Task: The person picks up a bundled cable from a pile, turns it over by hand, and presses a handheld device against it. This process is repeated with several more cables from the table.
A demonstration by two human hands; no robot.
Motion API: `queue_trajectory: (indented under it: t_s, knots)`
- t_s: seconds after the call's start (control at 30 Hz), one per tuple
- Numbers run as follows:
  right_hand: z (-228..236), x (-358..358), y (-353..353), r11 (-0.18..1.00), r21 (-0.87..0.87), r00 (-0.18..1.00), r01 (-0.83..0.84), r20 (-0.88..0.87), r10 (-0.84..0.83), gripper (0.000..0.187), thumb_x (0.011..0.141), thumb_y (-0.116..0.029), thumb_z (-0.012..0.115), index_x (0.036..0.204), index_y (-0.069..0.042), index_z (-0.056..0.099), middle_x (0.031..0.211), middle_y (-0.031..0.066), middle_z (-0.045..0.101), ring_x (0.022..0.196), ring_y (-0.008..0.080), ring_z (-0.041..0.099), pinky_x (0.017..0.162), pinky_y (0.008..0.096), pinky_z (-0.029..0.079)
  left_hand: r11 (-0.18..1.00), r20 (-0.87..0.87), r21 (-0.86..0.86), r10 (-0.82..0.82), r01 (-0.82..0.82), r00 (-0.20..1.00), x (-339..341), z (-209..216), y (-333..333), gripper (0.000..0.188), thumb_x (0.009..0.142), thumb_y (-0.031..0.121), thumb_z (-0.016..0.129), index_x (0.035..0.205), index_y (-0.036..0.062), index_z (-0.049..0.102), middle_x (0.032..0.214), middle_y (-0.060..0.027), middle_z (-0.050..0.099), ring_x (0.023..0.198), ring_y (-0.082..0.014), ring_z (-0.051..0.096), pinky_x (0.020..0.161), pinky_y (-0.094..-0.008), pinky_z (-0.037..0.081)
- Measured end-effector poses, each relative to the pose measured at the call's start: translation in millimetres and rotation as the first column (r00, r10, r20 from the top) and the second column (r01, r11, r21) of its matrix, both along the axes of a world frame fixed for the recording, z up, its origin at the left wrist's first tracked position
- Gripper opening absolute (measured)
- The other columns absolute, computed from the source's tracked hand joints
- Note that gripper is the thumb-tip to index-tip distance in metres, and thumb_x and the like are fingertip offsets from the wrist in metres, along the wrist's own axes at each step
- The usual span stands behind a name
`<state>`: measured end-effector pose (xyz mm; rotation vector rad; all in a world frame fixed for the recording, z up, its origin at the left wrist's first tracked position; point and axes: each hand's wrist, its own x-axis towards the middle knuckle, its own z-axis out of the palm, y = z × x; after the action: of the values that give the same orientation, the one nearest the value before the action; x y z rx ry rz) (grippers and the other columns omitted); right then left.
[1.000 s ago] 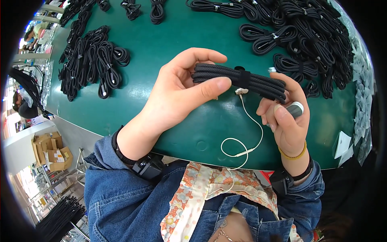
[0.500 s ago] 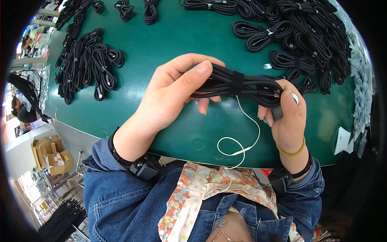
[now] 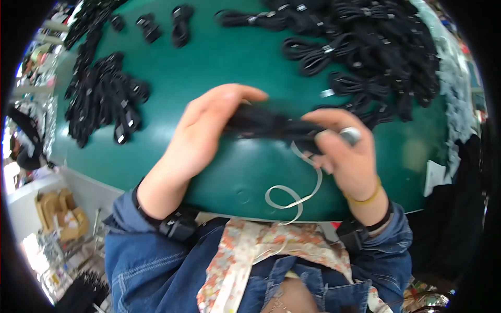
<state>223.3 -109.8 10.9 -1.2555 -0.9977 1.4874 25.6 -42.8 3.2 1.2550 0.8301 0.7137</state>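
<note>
A coiled black braided cable, cinched at its middle with a black strap, spans the space between my hands above the green table; motion blurs it. My left hand grips the left end, its thumb and fingers around the coil. At the other end, my right hand is closed on the loops. A round silvery piece shows at its fingers; what it is I cannot make out. Below the bundle hangs a thin white cord, curling down to my apron.
On the right of the green table lies a big heap of bundled black cables. Another pile of cables lies on the left, with a few single bundles at the back. Cardboard boxes stand off the table at lower left.
The cable bundle and my right hand have shifted left and slightly down in view. My right fingers have turned over the bundle's end. The whole scene has shifted slightly as well.
</note>
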Motion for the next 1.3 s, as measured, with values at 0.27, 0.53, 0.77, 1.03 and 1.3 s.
queue_trajectory:
  t_s: [0.27, 0.53, 0.77, 1.03, 1.3]
  knots:
    - [5.5, 20.9, 9.6, 0.98, -0.083, 0.979, -0.179, -0.116, 0.169, 0.029, 0.077, -0.011, 0.053, 0.106, -0.006, 0.051, 0.079, 0.007, 0.058, 0.046, 0.0053, 0.042, 0.044, 0.0211, 0.037, 0.427, -0.375, 0.904, 0.759, 0.029, 0.532, -47.1, -18.9, 72.0, 0.036, 0.077, 0.021, 0.052, 0.11, 0.007, 0.046, 0.114, -0.0145, 0.042, 0.103, -0.0283, 0.042, 0.088, -0.0358, 0.031]
    - [-10.7, 48.2, 18.1, 0.929, 0.125, 0.781, 0.348, -0.586, -0.214, 0.04, 0.084, -0.018, 0.04, 0.12, -0.004, 0.029, 0.1, 0.018, 0.053, 0.039, 0.0075, 0.037, 0.042, 0.0207, 0.038, 0.588, -0.68, 0.733, 0.652, 0.343, 0.335, -14.6, -34.9, 77.0, 0.04, 0.078, 0.014, 0.049, 0.117, 0.0119, 0.041, 0.129, -0.0081, 0.028, 0.116, -0.0287, 0.029, 0.095, -0.0412, 0.023]
    - [-15.0, 39.5, 17.4, 0.974, 0.112, 0.835, 0.196, -0.539, -0.106, 0.033, 0.082, -0.016, 0.043, 0.111, -0.001, 0.038, 0.088, 0.0166, 0.055, 0.04, 0.0052, 0.037, 0.042, 0.0182, 0.037, 0.671, -0.728, 0.679, 0.563, 0.298, 0.392, -28.8, -21.0, 84.4, 0.023, 0.078, 0.009, 0.05, 0.1, 0.002, 0.047, 0.1, -0.0083, 0.048, 0.088, -0.0234, 0.049, 0.079, -0.0351, 0.038]
    - [-12.9, 33.5, 11.5, 0.984, 0.138, 0.882, 0.116, -0.471, -0.038, 0.025, 0.08, -0.014, 0.047, 0.1, 0.0, 0.046, 0.077, 0.0124, 0.055, 0.04, 0.004, 0.037, 0.042, 0.0176, 0.037, 0.653, -0.088, 0.581, 0.645, -0.486, 0.759, -52.7, -22.1, 69.0, 0.014, 0.08, 0.006, 0.047, 0.092, 0.0004, 0.047, 0.088, -0.0042, 0.047, 0.074, -0.0109, 0.045, 0.065, -0.0229, 0.04]
    - [-11.9, 29.1, 10.4, 0.99, 0.135, 0.902, 0.046, -0.432, 0.017, 0.024, 0.079, -0.015, 0.048, 0.097, 0.001, 0.047, 0.076, 0.0101, 0.056, 0.041, 0.0035, 0.037, 0.041, 0.0168, 0.035, 0.655, 0.124, 0.674, 0.354, -0.34, 0.927, -14.5, -8.7, 19.5, 0.015, 0.078, 0.006, 0.045, 0.091, 0.0, 0.042, 0.089, -0.0098, 0.038, 0.079, -0.0173, 0.042, 0.077, -0.0326, 0.042]
